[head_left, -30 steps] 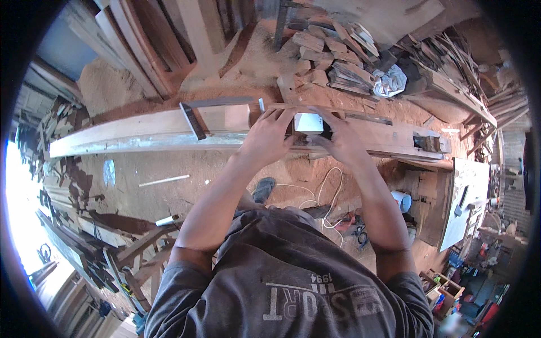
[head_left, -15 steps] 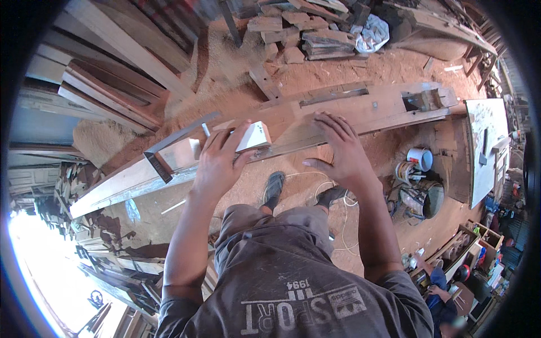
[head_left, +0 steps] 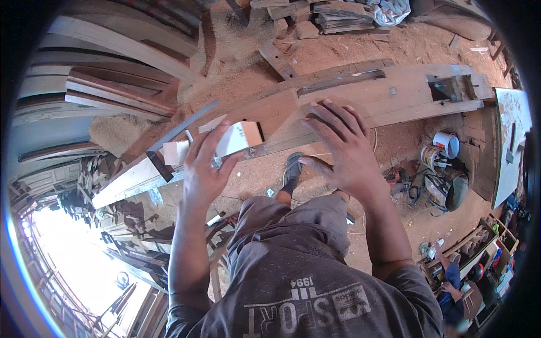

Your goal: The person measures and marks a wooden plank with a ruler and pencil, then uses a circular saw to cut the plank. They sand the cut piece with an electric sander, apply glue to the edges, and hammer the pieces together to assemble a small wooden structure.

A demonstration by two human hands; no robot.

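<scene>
My left hand (head_left: 205, 163) lies across a short wooden block (head_left: 252, 134) with a bright, pale face; the fingers reach over it and the thumb is on its near side. The block's other end shows left of the hand, close to a dark metal piece (head_left: 159, 166) like the stock of a square. A slim white stick (head_left: 189, 135) stands up beside the fingers. Under all this runs a long, broad timber beam (head_left: 406, 93). My right hand (head_left: 349, 149) is over the beam's near edge, fingers spread, holding nothing; whether its fingertips touch the wood I cannot tell.
Planks (head_left: 124, 53) lean at the far left, with sawdust on the ground. Stacked offcuts (head_left: 344, 19) lie beyond the beam. Buckets (head_left: 445, 145) and a pale-topped table (head_left: 510, 146) stand right. Another person (head_left: 451, 281) is at the lower right.
The view has shifted. Against the beam, my left hand and the block have slid left, nearer the dark metal piece. My right hand stays open over the beam.
</scene>
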